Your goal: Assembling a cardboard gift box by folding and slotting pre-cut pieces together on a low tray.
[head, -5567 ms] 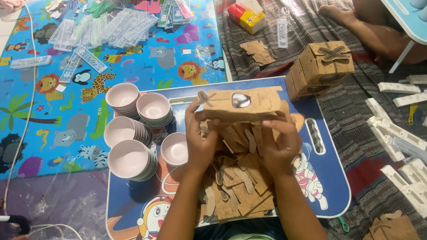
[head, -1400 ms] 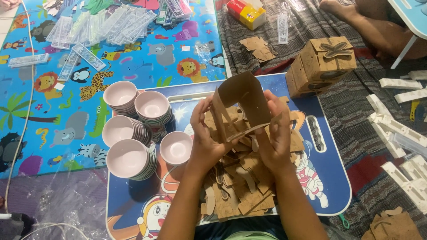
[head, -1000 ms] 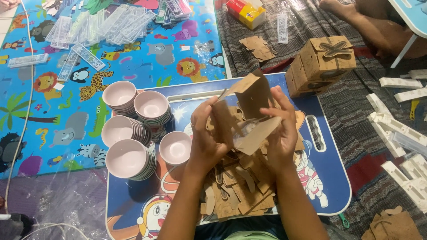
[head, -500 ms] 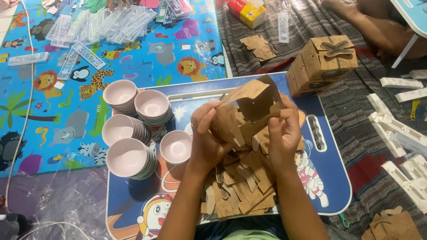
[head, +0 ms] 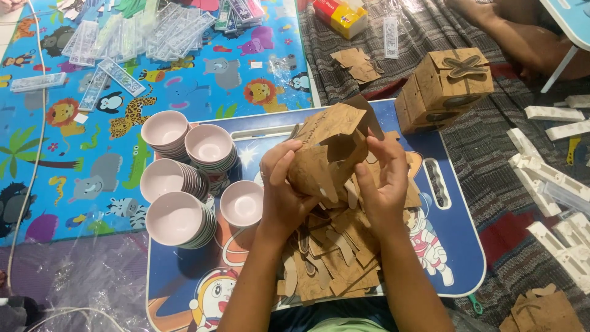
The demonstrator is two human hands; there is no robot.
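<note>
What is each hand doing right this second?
Left hand: closed around the half-folded brown cardboard box.
Right hand: gripping the same box from the other side.

Your forearms are bare, no sleeves, no watch; just a light green shirt hem point(head: 335, 324) over dark blue shorts.
</note>
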